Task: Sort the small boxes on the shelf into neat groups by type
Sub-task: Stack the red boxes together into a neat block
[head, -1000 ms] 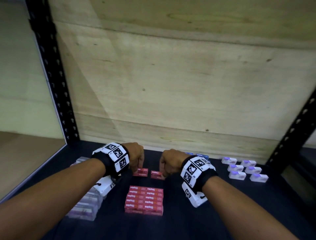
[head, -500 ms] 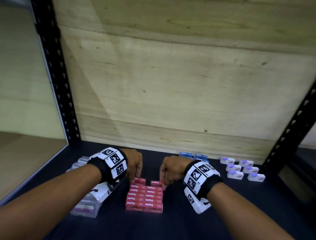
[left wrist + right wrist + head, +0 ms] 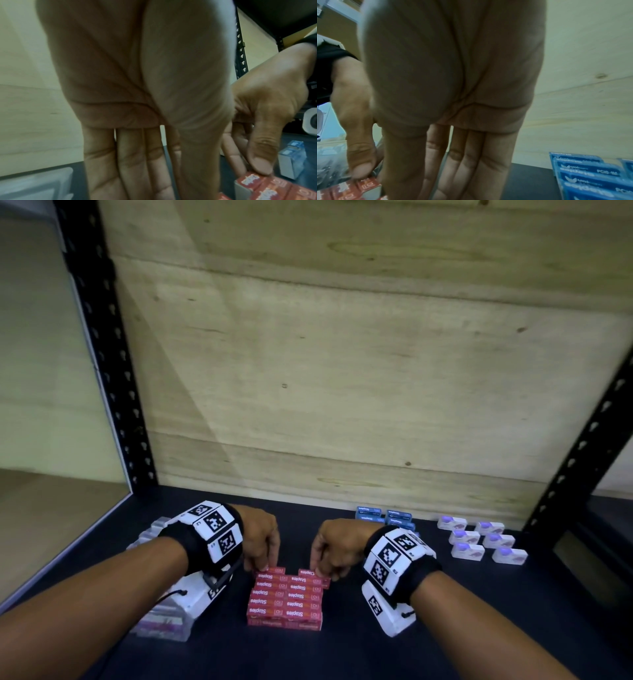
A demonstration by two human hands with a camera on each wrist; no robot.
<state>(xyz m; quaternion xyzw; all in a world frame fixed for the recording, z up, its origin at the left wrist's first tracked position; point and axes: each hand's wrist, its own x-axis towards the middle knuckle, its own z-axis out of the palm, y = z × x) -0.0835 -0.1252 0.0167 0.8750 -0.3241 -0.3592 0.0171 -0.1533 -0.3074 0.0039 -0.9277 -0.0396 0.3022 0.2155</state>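
A block of red staples boxes (image 3: 285, 600) lies in two columns on the dark shelf (image 3: 342, 652), front centre. At its far end my left hand (image 3: 265, 565) pinches one red box (image 3: 274, 570), and my right hand (image 3: 323, 571) pinches a second red box (image 3: 309, 572) beside it. Both boxes touch the block's far row. In the left wrist view the right thumb (image 3: 260, 165) presses on its red box (image 3: 248, 181). In the right wrist view the left thumb (image 3: 361, 169) sits on the other red box (image 3: 368, 182).
Blue boxes (image 3: 383, 517) are grouped at the back, right of my right hand. White boxes with purple marks (image 3: 479, 539) stand in rows at far right. Clear boxes (image 3: 161, 619) lie under my left forearm. Black uprights (image 3: 102, 354) and a wooden back panel (image 3: 342, 371) bound the shelf.
Both hands have drawn their red boxes toward me, from a gap behind the block to up against its far row.
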